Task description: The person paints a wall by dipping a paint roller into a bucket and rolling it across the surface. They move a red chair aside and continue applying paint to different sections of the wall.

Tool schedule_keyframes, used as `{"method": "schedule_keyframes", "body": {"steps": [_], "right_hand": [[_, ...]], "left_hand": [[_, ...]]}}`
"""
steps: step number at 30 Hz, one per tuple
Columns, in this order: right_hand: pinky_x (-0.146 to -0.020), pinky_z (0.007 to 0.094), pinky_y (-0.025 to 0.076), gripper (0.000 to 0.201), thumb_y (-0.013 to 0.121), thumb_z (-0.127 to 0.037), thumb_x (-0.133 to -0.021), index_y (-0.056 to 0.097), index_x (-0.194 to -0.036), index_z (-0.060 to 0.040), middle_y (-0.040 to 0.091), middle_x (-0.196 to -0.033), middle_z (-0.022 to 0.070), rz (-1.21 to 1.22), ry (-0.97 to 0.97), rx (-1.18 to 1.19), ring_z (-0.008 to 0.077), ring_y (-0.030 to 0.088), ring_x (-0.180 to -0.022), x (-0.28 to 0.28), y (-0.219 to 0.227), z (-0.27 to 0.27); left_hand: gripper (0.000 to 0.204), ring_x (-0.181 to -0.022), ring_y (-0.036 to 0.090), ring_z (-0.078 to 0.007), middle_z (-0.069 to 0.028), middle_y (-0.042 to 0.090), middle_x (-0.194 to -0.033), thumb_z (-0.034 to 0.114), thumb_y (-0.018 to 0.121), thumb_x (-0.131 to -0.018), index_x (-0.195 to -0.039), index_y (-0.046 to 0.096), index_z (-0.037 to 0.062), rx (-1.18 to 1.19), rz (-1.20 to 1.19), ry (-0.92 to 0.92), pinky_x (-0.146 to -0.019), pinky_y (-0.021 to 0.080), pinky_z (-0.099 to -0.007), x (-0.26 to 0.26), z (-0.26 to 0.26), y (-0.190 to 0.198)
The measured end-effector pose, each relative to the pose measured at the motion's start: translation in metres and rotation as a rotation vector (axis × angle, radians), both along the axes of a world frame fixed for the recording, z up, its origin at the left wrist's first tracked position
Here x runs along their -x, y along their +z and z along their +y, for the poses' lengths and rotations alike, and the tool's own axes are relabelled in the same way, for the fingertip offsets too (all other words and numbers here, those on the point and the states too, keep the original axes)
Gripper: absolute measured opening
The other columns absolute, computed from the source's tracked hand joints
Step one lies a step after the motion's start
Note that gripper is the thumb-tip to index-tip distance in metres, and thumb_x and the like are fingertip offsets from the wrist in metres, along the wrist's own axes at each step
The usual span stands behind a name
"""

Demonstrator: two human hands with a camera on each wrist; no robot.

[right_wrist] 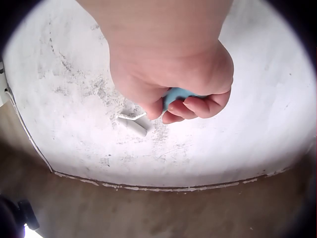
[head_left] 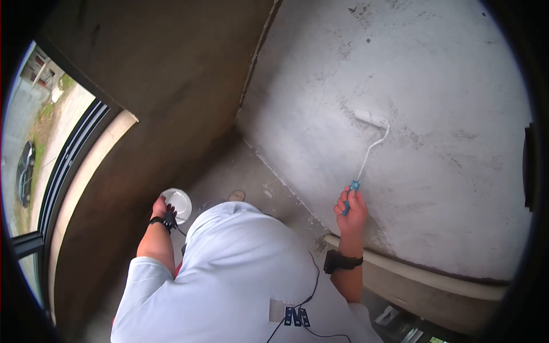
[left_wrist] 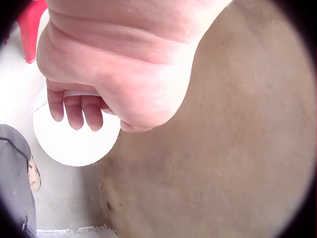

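"How are the hands set?"
"The right hand (head_left: 352,214) has its fingers curled round the blue handle (head_left: 355,185) of a roller; the left hand (head_left: 163,210) grips a white container (head_left: 179,200) at its rim"
"And past the right hand?"
"The bent wire frame (head_left: 366,154), then the white roller head (head_left: 370,119) against the pale wall (head_left: 446,171)"
"Beyond the left?"
"Grey floor (head_left: 220,174) below it, and farther off to its left a dark car (head_left: 25,171) outside the window"

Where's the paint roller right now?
In the head view, the paint roller is right of centre, its white end at the pale wall, its blue handle gripped by the right hand.
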State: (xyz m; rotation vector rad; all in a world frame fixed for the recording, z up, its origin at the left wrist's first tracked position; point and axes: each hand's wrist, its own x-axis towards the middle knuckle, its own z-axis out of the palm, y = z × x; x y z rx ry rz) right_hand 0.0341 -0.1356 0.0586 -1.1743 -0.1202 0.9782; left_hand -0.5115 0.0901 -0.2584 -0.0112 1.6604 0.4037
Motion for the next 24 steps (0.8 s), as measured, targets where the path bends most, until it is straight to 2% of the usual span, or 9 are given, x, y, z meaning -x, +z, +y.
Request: {"method": "schedule_keyframes", "body": {"steps": [1, 3, 7, 13, 15, 17, 18, 22, 24], "right_hand": [[-0.051, 0.0254, 0.032, 0.015, 0.053, -0.018, -0.098, 0.054, -0.106, -0.0045, 0.050, -0.078, 0.0027, 0.035, 0.016, 0.027, 0.0111, 0.041, -0.058, 0.000, -0.004, -0.011], [-0.049, 0.0242, 0.031, 0.015, 0.053, -0.018, -0.098, 0.054, -0.105, -0.0051, 0.050, -0.078, 0.0022, -0.012, -0.019, 0.066, 0.0099, 0.040, -0.057, -0.003, -0.010, -0.029], [-0.047, 0.0241, 0.030, 0.015, 0.051, -0.020, -0.099, 0.053, -0.107, -0.0074, 0.048, -0.078, 0.0006, -0.039, -0.017, 0.177, 0.0088, 0.039, -0.056, -0.010, -0.014, -0.069], [-0.046, 0.0231, 0.030, 0.014, 0.053, -0.020, -0.098, 0.054, -0.104, -0.0076, 0.049, -0.077, 0.0001, -0.049, -0.072, 0.295, 0.0081, 0.040, -0.056, -0.019, -0.012, -0.117], [-0.046, 0.0230, 0.032, 0.013, 0.055, -0.019, -0.097, 0.055, -0.102, -0.0074, 0.051, -0.077, 0.0007, -0.043, -0.097, 0.314, 0.0085, 0.042, -0.056, -0.019, -0.009, -0.124], [-0.047, 0.0231, 0.033, 0.012, 0.056, -0.018, -0.097, 0.056, -0.100, -0.0069, 0.053, -0.076, 0.0012, -0.044, -0.116, 0.317, 0.0091, 0.044, -0.056, -0.020, -0.012, -0.131], [-0.047, 0.0232, 0.035, 0.011, 0.057, -0.017, -0.096, 0.057, -0.099, -0.0065, 0.055, -0.076, 0.0017, -0.042, -0.125, 0.323, 0.0097, 0.047, -0.056, -0.020, -0.015, -0.133], [-0.049, 0.0241, 0.038, 0.011, 0.057, -0.017, -0.096, 0.056, -0.098, -0.0060, 0.055, -0.079, 0.0026, -0.011, -0.123, 0.290, 0.0108, 0.049, -0.059, -0.016, -0.011, -0.131], [-0.054, 0.0258, 0.042, 0.015, 0.059, -0.019, -0.095, 0.057, -0.101, -0.0051, 0.059, -0.089, 0.0040, 0.011, -0.095, 0.332, 0.0124, 0.053, -0.066, -0.014, -0.007, -0.121]], "left_hand": [[0.061, -0.114, 0.048, -0.0272, -0.0076, 0.044, -0.130, 0.037, 0.052, -0.088, -0.140, 0.033, 0.0122, -0.007, 0.008, 0.020, -0.099, 0.037, -0.0475, -0.009, -0.001, 0.014], [0.062, -0.117, 0.047, -0.0282, -0.0097, 0.044, -0.133, 0.035, 0.052, -0.089, -0.141, 0.032, 0.0088, -0.017, 0.011, 0.028, -0.102, 0.035, -0.0477, -0.011, -0.003, 0.013], [0.061, -0.117, 0.047, -0.0285, -0.0111, 0.043, -0.134, 0.035, 0.052, -0.089, -0.141, 0.032, 0.0089, 0.005, 0.026, 0.008, -0.102, 0.035, -0.0481, -0.011, -0.014, 0.010], [0.050, -0.106, 0.050, -0.0262, -0.0093, 0.047, -0.121, 0.035, 0.053, -0.090, -0.133, 0.040, 0.0119, 0.019, 0.068, -0.045, -0.094, 0.041, -0.0475, -0.020, -0.024, 0.030], [0.047, -0.102, 0.050, -0.0254, -0.0085, 0.048, -0.115, 0.035, 0.053, -0.090, -0.129, 0.043, 0.0116, 0.001, 0.089, -0.035, -0.092, 0.043, -0.0469, -0.026, -0.028, 0.035], [0.048, -0.103, 0.050, -0.0259, -0.0086, 0.048, -0.116, 0.036, 0.053, -0.090, -0.129, 0.043, 0.0114, 0.003, 0.102, -0.038, -0.093, 0.042, -0.0470, -0.031, -0.033, 0.040], [0.048, -0.093, 0.053, -0.0264, -0.0109, 0.051, -0.112, 0.033, 0.052, -0.090, -0.134, 0.044, 0.0172, 0.016, 0.120, -0.035, -0.078, 0.047, -0.0481, -0.023, -0.032, 0.020], [0.047, -0.093, 0.053, -0.0268, -0.0101, 0.051, -0.114, 0.035, 0.052, -0.090, -0.134, 0.044, 0.0198, 0.030, 0.113, -0.033, -0.079, 0.046, -0.0490, -0.025, -0.037, 0.016], [0.048, -0.094, 0.053, -0.0272, -0.0099, 0.051, -0.117, 0.035, 0.052, -0.090, -0.134, 0.043, 0.0196, 0.030, 0.113, -0.021, -0.082, 0.045, -0.0502, -0.027, -0.037, 0.019]]}}
